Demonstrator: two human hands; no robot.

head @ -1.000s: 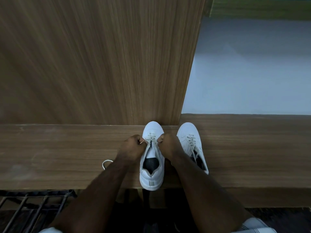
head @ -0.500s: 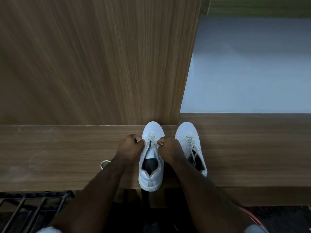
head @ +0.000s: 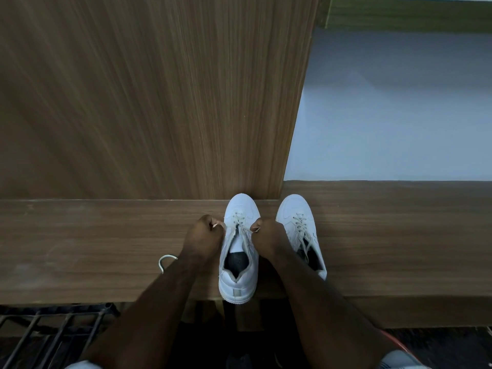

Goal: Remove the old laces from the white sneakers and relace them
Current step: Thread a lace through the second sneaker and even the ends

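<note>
A long brown wood-grain ledge runs across the room in front of a tall wood-grain panel and a pale blue-grey wall. Two white lace-up sneakers stand on it, toes toward the panel: the nearer white sneaker (heel overhanging the ledge's front edge) and the second white sneaker just beside it. The left hand and right hand each pinch an off-white lace end. A loose lace loop lies on the ledge. A black metal rack sits below.

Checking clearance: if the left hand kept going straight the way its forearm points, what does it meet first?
Probably the upright wooden panel behind the bench. The left hand, pinching a pale lace end, points up and away beside the laced-down white sneaker; bare wooden bench top lies between. Depth is unclear.
</note>
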